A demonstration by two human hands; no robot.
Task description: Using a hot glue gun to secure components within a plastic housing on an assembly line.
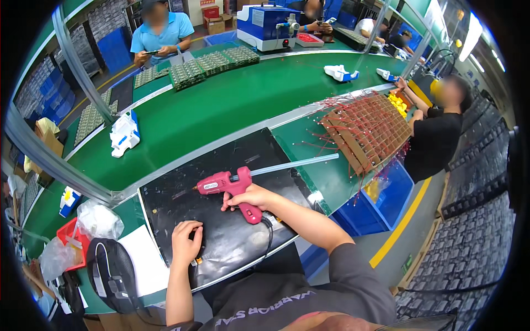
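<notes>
My right hand (255,198) is wrapped round the handle of a dark pink hot glue gun (220,183). The gun's nozzle points left over a black mat (221,231), and a long clear glue stick (295,164) juts from its back toward the right. A dark cord hangs from the bottom of the handle. Resting on the mat's near left part, my left hand (186,241) holds nothing; its fingers are loosely bent and the thumb stands apart.
Right of the mat, a brown divided box (367,132) bristles with red wires. A green conveyor belt (232,102) carries white-and-blue plastic parts (125,134). At left lie a black mesh bag (112,275) and a red bin (77,243). Co-workers (441,121) sit around the line.
</notes>
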